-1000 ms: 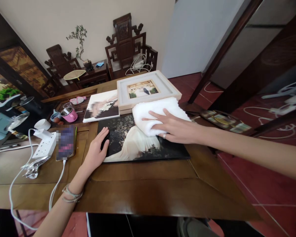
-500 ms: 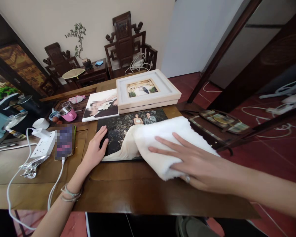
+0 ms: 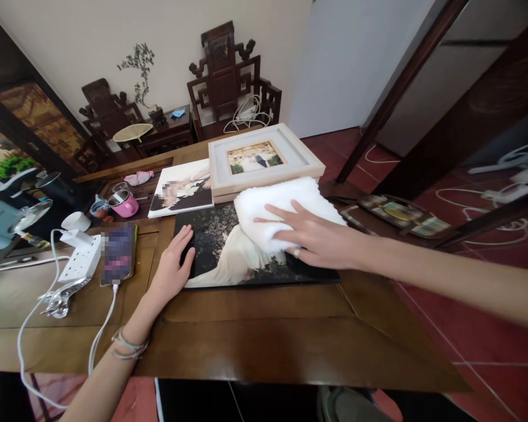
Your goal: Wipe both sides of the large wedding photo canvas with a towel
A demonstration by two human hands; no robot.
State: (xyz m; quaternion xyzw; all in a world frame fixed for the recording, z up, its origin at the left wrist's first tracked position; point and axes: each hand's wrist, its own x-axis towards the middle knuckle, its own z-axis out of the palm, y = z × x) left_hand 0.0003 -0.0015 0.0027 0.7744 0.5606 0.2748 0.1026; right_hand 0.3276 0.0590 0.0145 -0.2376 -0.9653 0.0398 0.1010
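A dark wedding photo panel lies flat on the wooden table, its upper right part hidden under a white fluffy cloth. My right hand has the cloth, pressing it down on the panel with fingers spread over it. A ring shows on one finger, and the thumb is hard to make out. At the panel's left edge rests my left hand, open, fingers stretched and thumb apart, touching the edge and the table beside it.
Behind the panel are a light wooden framed photo and a white-edged photo panel. To the left lie a phone on a charging cable, a power strip and a pink mug. The table's front edge is near me.
My right hand has slid the cloth left and away from me across the panel, uncovering the panel's lower right corner. My left hand stays at the left edge.
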